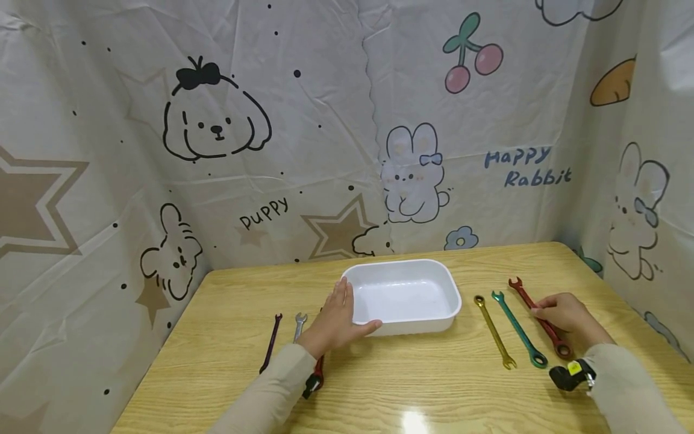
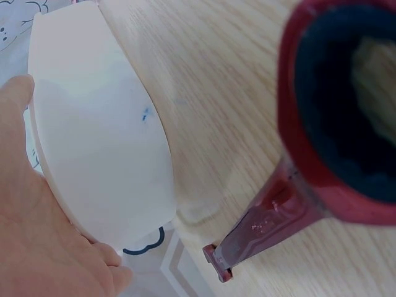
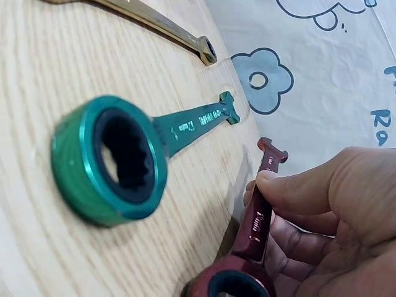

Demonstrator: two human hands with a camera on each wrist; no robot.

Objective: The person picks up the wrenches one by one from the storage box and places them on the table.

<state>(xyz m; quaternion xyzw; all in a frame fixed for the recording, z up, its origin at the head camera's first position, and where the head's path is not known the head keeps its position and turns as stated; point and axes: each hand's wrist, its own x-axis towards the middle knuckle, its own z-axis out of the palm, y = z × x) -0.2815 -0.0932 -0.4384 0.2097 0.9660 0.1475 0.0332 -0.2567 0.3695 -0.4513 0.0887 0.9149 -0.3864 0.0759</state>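
Note:
My left hand (image 1: 337, 313) lies spread against the left end of a white rectangular tray (image 1: 406, 327), fingers along its side and thumb at the front. In the left wrist view, the thumb touches the rim of the tray (image 2: 105, 136). A red ratcheting combination wrench (image 1: 549, 328) is pinched by my right hand (image 1: 569, 313) between thumb and fingers. The right wrist view shows that grip on the handle of the red wrench (image 3: 255, 226), with the ring end toward the camera. Left of it lie a green wrench (image 1: 518, 327) and a gold wrench (image 1: 494, 331).
On the left of the wooden table (image 1: 379, 386) lie a dark purple wrench (image 1: 272, 340) and a silver wrench (image 1: 300, 325). Another red wrench (image 2: 272, 216) is partly covered by my left arm. A printed curtain (image 1: 303, 120) surrounds the table's back and sides.

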